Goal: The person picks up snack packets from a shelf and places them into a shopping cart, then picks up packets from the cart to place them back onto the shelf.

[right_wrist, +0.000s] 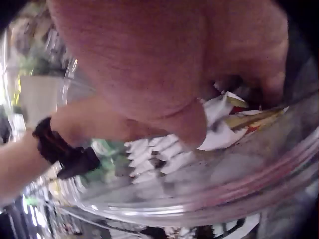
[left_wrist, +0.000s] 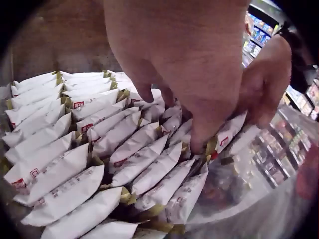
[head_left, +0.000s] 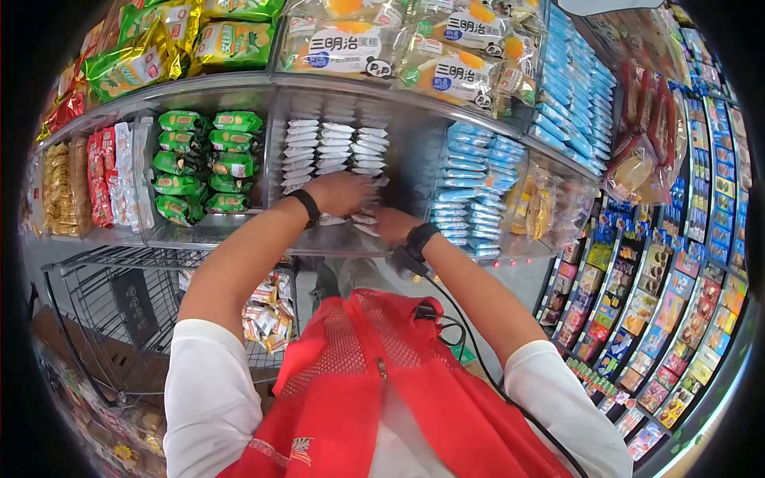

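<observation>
Rows of white snack packets [head_left: 299, 155] stand in a clear shelf bin; red marks show on some. My left hand [head_left: 344, 195] reaches down into the right-hand rows. In the left wrist view, that hand's thumb and fingers [left_wrist: 199, 134] point down around several packets [left_wrist: 172, 119]; its fingertips are partly hidden. Close beside it, at the bin's front right, my right hand [head_left: 393, 225] pinches a white packet [right_wrist: 219, 132]. The right thumb lies against the packet's side in the right wrist view, and the other fingers are mostly hidden.
Clear dividers separate bins of green packets [head_left: 235, 163] and blue packets [head_left: 466, 191]. Bagged sandwich cakes [head_left: 343, 44] fill the shelf above. A wire cart [head_left: 84, 295] with loose packets [head_left: 271, 319] stands below left. A cable [head_left: 510, 390] runs along the right arm.
</observation>
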The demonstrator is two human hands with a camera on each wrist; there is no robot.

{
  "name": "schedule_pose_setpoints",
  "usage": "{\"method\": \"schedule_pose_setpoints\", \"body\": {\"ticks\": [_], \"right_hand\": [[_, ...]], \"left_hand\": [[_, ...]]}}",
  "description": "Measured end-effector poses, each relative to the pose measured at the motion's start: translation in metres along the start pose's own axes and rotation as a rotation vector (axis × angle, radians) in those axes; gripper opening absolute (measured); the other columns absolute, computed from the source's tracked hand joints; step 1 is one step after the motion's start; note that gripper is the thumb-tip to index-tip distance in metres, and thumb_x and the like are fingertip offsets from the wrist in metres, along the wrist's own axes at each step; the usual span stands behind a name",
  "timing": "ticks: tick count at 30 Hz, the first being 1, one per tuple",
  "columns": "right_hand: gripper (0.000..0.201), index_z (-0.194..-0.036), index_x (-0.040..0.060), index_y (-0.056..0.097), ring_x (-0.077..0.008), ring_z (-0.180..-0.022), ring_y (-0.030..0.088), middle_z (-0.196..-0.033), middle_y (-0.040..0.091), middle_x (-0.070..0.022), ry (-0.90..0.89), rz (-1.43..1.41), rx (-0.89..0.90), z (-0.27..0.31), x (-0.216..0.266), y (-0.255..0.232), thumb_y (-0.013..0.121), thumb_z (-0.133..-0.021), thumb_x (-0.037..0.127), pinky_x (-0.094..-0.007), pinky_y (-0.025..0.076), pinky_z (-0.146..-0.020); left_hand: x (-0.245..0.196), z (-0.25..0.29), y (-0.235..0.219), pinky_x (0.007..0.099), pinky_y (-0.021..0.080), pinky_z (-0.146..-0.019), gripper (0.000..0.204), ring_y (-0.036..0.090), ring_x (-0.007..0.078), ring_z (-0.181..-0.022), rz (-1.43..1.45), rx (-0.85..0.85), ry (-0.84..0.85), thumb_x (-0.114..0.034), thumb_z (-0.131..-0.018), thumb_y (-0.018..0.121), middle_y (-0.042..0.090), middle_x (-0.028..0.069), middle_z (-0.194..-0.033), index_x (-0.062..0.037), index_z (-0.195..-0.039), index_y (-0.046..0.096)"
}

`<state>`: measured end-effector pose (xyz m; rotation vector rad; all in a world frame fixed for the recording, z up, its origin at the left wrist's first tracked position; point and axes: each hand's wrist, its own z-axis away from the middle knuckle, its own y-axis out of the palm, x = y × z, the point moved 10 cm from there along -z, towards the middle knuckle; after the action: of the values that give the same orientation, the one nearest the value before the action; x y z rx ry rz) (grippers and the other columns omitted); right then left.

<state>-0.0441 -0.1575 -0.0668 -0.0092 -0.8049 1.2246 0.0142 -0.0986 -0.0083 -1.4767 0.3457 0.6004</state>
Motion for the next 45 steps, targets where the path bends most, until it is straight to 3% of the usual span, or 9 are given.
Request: {"method": "schedule_pose_setpoints", "body": {"ticks": [2,7,11,17,22,26,33,36,45], "right_hand": [[0.047,-0.128,-0.0081,0.058,-0.0400,-0.118,0.058,-0.130,0.060,-0.0244,-0.090,0.040,-0.052,0.019,0.032,-0.023,0.053,-0.094,0.025,-0.0439,0.044,-0.104],[0.064,-0.126,-0.0244,0.042,-0.0413,-0.088,0.069,-0.095,0.068,-0.0305,-0.006,0.380,-0.283,-0.012,0.032,-0.019,0.064,-0.090,0.024,-0.0414,0.057,-0.078],[0.063,-0.120,-0.0193,0.054,-0.0394,-0.089,0.070,-0.095,0.069,-0.0299,0.233,0.625,-0.217,-0.043,-0.012,0.005,0.069,-0.088,0.033,-0.0433,0.056,-0.081],[0.043,-0.108,-0.0035,0.071,-0.0400,-0.093,0.069,-0.101,0.071,-0.0258,0.298,0.238,-0.098,-0.019,-0.002,-0.020,0.069,-0.088,0.035,-0.0456,0.054,-0.085],[0.035,-0.106,-0.0061,0.069,-0.0390,-0.096,0.069,-0.105,0.070,-0.0261,0.041,0.101,-0.077,0.000,0.025,-0.029,0.065,-0.088,0.024,-0.0458,0.054,-0.085],[0.042,-0.120,-0.0002,0.066,-0.0371,-0.101,0.067,-0.111,0.070,-0.0229,0.247,0.045,0.097,-0.018,-0.014,-0.003,0.069,-0.087,0.026,-0.0404,0.052,-0.089],[0.058,-0.124,-0.0143,0.054,-0.0380,-0.109,0.066,-0.110,0.066,-0.0323,0.349,-0.233,-0.312,0.004,-0.027,-0.072,0.073,-0.081,0.020,-0.0432,0.054,-0.088],[0.052,-0.120,-0.0143,0.053,-0.0408,-0.110,0.065,-0.111,0.065,-0.0339,0.371,-0.025,-0.412,0.010,0.006,-0.103,0.070,-0.083,0.018,-0.0453,0.055,-0.087],[0.027,-0.103,-0.0042,0.069,-0.0415,-0.103,0.067,-0.109,0.066,-0.0296,0.541,0.113,-0.574,-0.057,-0.066,-0.070,0.068,-0.082,0.012,-0.0462,0.057,-0.086]], "left_hand": [[0.003,0.001,-0.001,0.0406,0.051,-0.096,0.025,0.060,0.0299,-0.117,0.072,-0.004,-0.085,-0.013,-0.077,0.065,0.065,0.0110,-0.125,-0.0096,-0.098,0.078],[0.029,0.039,-0.015,0.0438,0.052,-0.085,0.016,0.063,0.0316,-0.104,0.086,-0.053,-0.232,-0.012,-0.078,0.063,0.068,0.0095,-0.105,-0.0067,-0.090,0.073],[0.043,0.051,-0.004,0.0467,0.051,-0.079,0.015,0.065,0.0348,-0.093,0.241,-0.044,-0.434,-0.014,-0.083,0.060,0.069,0.0146,-0.094,-0.0054,-0.090,0.071],[0.040,0.053,0.007,0.0474,0.052,-0.076,0.019,0.067,0.0374,-0.085,0.447,-0.125,-0.455,-0.016,-0.086,0.057,0.070,0.0164,-0.085,-0.0058,-0.094,0.071],[0.025,0.038,-0.014,0.0436,0.052,-0.083,0.018,0.065,0.0337,-0.097,0.334,-0.105,-0.423,-0.013,-0.085,0.059,0.070,0.0127,-0.103,-0.0062,-0.095,0.072],[0.007,0.001,0.004,0.0425,0.051,-0.088,0.020,0.059,0.0311,-0.113,0.127,-0.077,-0.220,-0.010,-0.084,0.060,0.068,0.0068,-0.114,-0.0068,-0.100,0.072],[-0.036,-0.015,0.011,0.0412,0.047,-0.099,0.034,0.056,0.0313,-0.119,0.081,-0.269,0.066,-0.018,-0.084,0.067,0.064,0.0068,-0.123,-0.0147,-0.118,0.068],[-0.002,-0.036,0.050,0.0393,0.049,-0.096,0.037,0.059,0.0293,-0.115,0.446,-0.307,-0.160,-0.023,-0.083,0.069,0.064,0.0079,-0.124,-0.0161,-0.119,0.067],[0.011,-0.063,0.099,0.0353,0.049,-0.099,0.034,0.059,0.0268,-0.120,-0.064,-0.098,-0.307,-0.021,-0.089,0.060,0.064,0.0099,-0.128,-0.0122,-0.121,0.065]]}}
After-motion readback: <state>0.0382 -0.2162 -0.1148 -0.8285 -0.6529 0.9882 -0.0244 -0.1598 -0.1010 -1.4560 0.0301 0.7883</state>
